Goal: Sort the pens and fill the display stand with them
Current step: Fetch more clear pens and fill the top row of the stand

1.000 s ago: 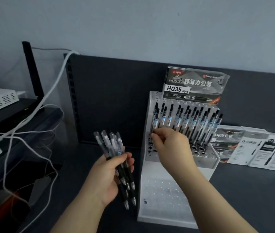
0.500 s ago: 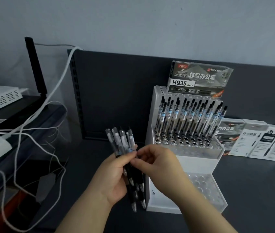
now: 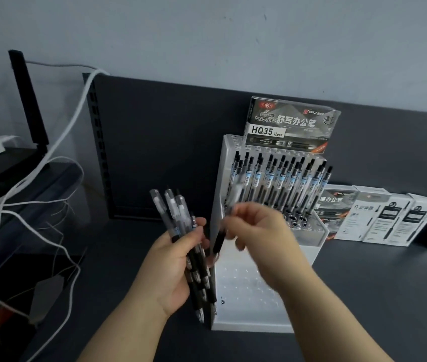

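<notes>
Since half a second ago, our right hand (image 3: 259,231) has drawn away from the fanned bundle of slim black-and-clear plastic click pens (image 3: 174,212), taking one single pen (image 3: 218,241) with it. That pen now sits between the bundle and the white plastic tiered display stand (image 3: 264,291). Thumb and fingertips pinch its mid-barrel (motion blur hides their exact placement). Its long axis runs steeply, tip down and slightly left, clicker up towards the stand's upper-tier pens (image 3: 280,178). Our left hand (image 3: 170,267) wraps the bundle, fingers curled around the dark grips, tips down, clickers up. We judge the pen light, stiff and smooth, so probably slippery on the clear barrel. The black grip section near the tip looks the surest hold for steering it into a hole.
</notes>
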Tool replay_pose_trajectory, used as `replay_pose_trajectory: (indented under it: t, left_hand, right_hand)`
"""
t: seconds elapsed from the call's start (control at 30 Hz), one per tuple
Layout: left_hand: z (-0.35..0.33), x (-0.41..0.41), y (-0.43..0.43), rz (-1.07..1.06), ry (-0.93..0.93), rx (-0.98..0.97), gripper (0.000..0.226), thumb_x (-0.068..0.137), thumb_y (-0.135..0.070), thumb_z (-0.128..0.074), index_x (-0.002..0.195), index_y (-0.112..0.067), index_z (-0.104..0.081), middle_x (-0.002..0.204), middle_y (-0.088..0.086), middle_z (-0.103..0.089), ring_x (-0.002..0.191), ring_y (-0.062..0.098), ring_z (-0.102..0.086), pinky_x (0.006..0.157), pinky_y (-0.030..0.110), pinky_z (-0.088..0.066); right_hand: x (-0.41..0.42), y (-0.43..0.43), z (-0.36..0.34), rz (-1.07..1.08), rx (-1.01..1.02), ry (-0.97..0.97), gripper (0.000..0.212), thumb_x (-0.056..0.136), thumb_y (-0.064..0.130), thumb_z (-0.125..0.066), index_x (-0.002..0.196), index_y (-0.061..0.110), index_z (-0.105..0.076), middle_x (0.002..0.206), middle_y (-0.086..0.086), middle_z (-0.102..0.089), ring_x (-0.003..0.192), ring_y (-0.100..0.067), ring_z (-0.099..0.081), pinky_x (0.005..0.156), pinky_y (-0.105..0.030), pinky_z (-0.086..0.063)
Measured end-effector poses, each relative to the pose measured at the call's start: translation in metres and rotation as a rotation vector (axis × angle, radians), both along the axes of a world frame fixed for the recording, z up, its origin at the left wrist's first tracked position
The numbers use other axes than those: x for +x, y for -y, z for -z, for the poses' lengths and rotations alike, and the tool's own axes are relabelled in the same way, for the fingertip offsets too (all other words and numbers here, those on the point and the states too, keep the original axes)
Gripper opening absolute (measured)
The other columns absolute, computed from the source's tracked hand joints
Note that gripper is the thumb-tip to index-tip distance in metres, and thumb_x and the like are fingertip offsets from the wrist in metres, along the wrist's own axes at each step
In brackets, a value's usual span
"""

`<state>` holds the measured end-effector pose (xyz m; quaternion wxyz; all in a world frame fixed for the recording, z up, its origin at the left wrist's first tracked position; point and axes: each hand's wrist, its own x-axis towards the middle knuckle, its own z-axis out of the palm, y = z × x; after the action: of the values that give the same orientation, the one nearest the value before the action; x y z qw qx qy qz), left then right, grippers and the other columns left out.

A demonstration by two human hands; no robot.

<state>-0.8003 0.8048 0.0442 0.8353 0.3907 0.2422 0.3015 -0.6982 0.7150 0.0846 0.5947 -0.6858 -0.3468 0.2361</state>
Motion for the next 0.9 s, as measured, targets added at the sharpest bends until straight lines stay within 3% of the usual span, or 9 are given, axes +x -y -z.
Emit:
replay_pose_trajectory:
  t: [0.1, 0.2, 0.33, 0.47, 0.57, 0.67, 0.8, 0.9]
  left_hand:
    - [0.002, 0.001, -0.008, -0.059, -0.016, -0.064, 0.018, 0.086, -0.006, -0.059, 0.102, -0.006, -0.069, 0.08, 0.006, -0.058, 0.078, 0.017, -0.058, 0.066, 0.037, -0.056]
    - [0.004, 0.001, -0.013, -0.069, -0.011, -0.066, 0.019, 0.086, -0.006, -0.06, 0.103, -0.005, -0.068, 0.083, 0.006, -0.057, 0.077, 0.016, -0.059, 0.065, 0.036, -0.056]
    - [0.004, 0.002, -0.017, -0.076, -0.005, -0.065, 0.018, 0.087, -0.004, -0.059, 0.104, -0.004, -0.066, 0.084, 0.006, -0.058, 0.078, 0.017, -0.059, 0.067, 0.038, -0.055]
    - [0.005, 0.001, -0.02, -0.063, 0.007, -0.06, 0.02, 0.086, -0.005, -0.06, 0.105, -0.003, -0.066, 0.085, 0.006, -0.058, 0.081, 0.018, -0.059, 0.067, 0.038, -0.055]
    - [0.003, 0.002, -0.021, -0.06, 0.017, -0.059, 0.019, 0.086, -0.005, -0.06, 0.103, -0.004, -0.067, 0.083, 0.006, -0.059, 0.08, 0.018, -0.059, 0.065, 0.037, -0.055]
    - [0.001, 0.003, -0.021, -0.054, 0.027, -0.055, 0.018, 0.085, -0.005, -0.061, 0.102, -0.004, -0.067, 0.082, 0.006, -0.059, 0.079, 0.018, -0.059, 0.065, 0.037, -0.056]
    - [-0.003, 0.003, -0.021, -0.043, 0.041, -0.066, 0.015, 0.085, -0.004, -0.061, 0.098, -0.004, -0.067, 0.077, 0.006, -0.059, 0.075, 0.017, -0.061, 0.065, 0.038, -0.058]
    - [-0.005, 0.003, -0.019, -0.02, 0.05, -0.094, 0.017, 0.081, -0.006, -0.063, 0.097, -0.004, -0.066, 0.075, 0.006, -0.06, 0.074, 0.018, -0.062, 0.067, 0.04, -0.058]
  right_hand:
    - [0.021, 0.002, -0.014, 0.221, 0.148, 0.09, 0.005, 0.084, 0.01, -0.064, 0.081, 0.013, -0.063, 0.072, -0.004, -0.067, 0.058, -0.009, -0.056, 0.059, -0.023, -0.051]
    - [0.037, -0.004, -0.019, 0.369, 0.153, 0.297, 0.004, 0.085, 0.017, -0.066, 0.084, 0.018, -0.063, 0.075, -0.001, -0.068, 0.062, -0.009, -0.059, 0.06, -0.024, -0.052]
    - [0.043, -0.017, -0.008, 0.376, 0.001, 0.456, 0.005, 0.086, 0.021, -0.065, 0.09, 0.019, -0.062, 0.075, 0.007, -0.064, 0.068, -0.005, -0.06, 0.062, -0.017, -0.05]
    - [0.042, -0.023, 0.007, 0.349, -0.122, 0.52, 0.011, 0.088, 0.02, -0.062, 0.097, 0.014, -0.063, 0.078, 0.006, -0.064, 0.071, -0.011, -0.061, 0.067, -0.025, -0.052]
    - [0.041, -0.025, 0.01, 0.349, -0.163, 0.587, 0.018, 0.088, 0.02, -0.061, 0.104, 0.012, -0.063, 0.077, 0.009, -0.058, 0.073, -0.011, -0.057, 0.069, -0.023, -0.045]
    - [0.041, -0.025, 0.01, 0.344, -0.222, 0.664, 0.016, 0.089, 0.022, -0.06, 0.099, 0.01, -0.065, 0.075, 0.004, -0.059, 0.071, -0.013, -0.056, 0.065, -0.022, -0.041]
    - [0.04, -0.022, 0.007, 0.328, -0.251, 0.669, 0.016, 0.088, 0.022, -0.062, 0.1, 0.012, -0.063, 0.078, 0.006, -0.058, 0.072, -0.011, -0.054, 0.062, -0.02, -0.039]
    - [0.032, -0.013, 0.006, 0.393, -0.118, 0.633, 0.014, 0.084, 0.023, -0.066, 0.092, 0.021, -0.054, 0.081, 0.004, -0.057, 0.072, -0.011, -0.053, 0.061, -0.018, -0.04]
